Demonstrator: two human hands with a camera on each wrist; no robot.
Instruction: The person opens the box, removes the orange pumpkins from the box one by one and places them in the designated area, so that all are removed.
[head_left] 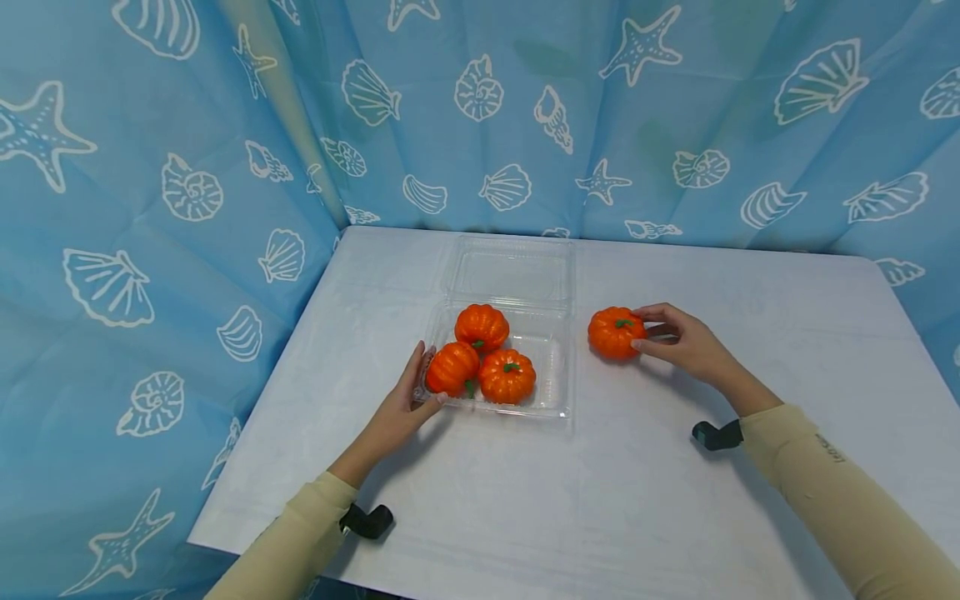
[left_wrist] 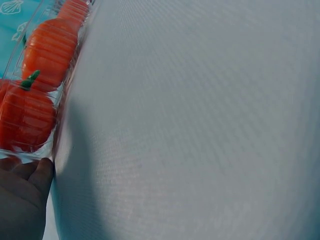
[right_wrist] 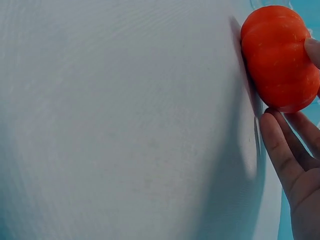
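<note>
A clear plastic clamshell container (head_left: 551,354) lies with its lid (head_left: 513,275) folded back. Three orange toy pumpkins sit in its base: one at the back (head_left: 482,326), one at the left (head_left: 453,369) and one at the front (head_left: 507,377). My left hand (head_left: 401,414) grips the container's front left corner, thumb at the front rim and fingers along the left wall. To the right of the container, a fourth pumpkin (head_left: 613,333) with a green stem is on the table. My right hand (head_left: 690,342) holds it from its right side between thumb and fingers (right_wrist: 282,145).
A white cloth covers the table (head_left: 622,483). Blue curtains (head_left: 480,125) with shells and starfish hang behind it and along its left side. A black wrist-worn device (head_left: 717,435) sticks out from the right sleeve, and a similar one (head_left: 367,522) from the left.
</note>
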